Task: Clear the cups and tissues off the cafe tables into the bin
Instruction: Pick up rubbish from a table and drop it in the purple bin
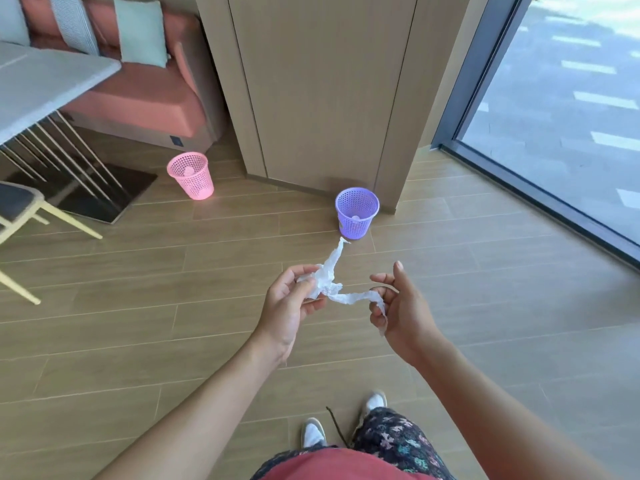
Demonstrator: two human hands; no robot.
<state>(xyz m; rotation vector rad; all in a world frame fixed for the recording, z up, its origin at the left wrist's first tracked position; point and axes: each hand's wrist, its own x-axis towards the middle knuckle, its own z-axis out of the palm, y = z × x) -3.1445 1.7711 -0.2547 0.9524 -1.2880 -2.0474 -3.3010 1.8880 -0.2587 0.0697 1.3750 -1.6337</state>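
A person is standing on a wood-plank floor, stretching a crumpled white tissue [330, 287] between both hands: the left hand [289, 306] is pinching its bunched end, the right hand [398, 306] curling fingers round the other. A purple mesh bin [356, 213] is sitting just ahead, a pink bin [190, 175] farther left.

I see a wooden column [322, 91] ahead. Left of it sits a pink sofa [138, 102] with cushions [140, 31], a chair [17, 200] farther left; right of it, a glass door [561, 98].
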